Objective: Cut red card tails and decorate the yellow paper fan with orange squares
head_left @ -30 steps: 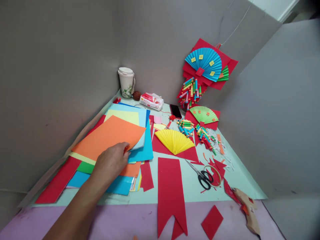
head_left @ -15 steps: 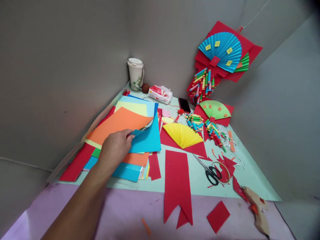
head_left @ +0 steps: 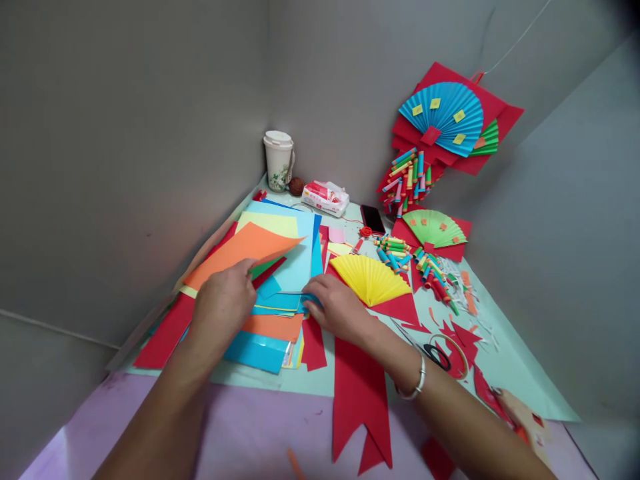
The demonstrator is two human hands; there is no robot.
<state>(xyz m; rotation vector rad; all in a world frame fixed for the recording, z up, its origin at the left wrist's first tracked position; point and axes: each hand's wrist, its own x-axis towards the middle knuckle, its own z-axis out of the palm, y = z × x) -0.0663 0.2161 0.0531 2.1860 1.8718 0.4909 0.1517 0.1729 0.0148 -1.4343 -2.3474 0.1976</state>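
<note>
A stack of coloured paper sheets [head_left: 280, 257] lies on the pale green mat. My left hand [head_left: 223, 303] rests on the stack, fingers closed on the lifted edge of an orange sheet [head_left: 245, 250]. My right hand [head_left: 337, 310] reaches in from the right and pinches the corner of a blue sheet [head_left: 287, 301] lower in the stack. A yellow folded paper fan [head_left: 370, 280] sits just right of that hand, on red paper.
A long red paper banner [head_left: 360, 393] lies in front. Scissors [head_left: 433, 350] and a tape ring sit right, a glue gun [head_left: 525, 417] beyond. Rolled paper tubes [head_left: 415, 257], a green fan [head_left: 433, 228], phone [head_left: 373, 218], tissue pack [head_left: 327, 197] and cup [head_left: 279, 160] stand behind. Grey walls enclose the corner.
My right hand has come into view and taken hold of a blue sheet's corner. My left hand has lifted the orange sheet higher; the blue sheet it was bending lies lower.
</note>
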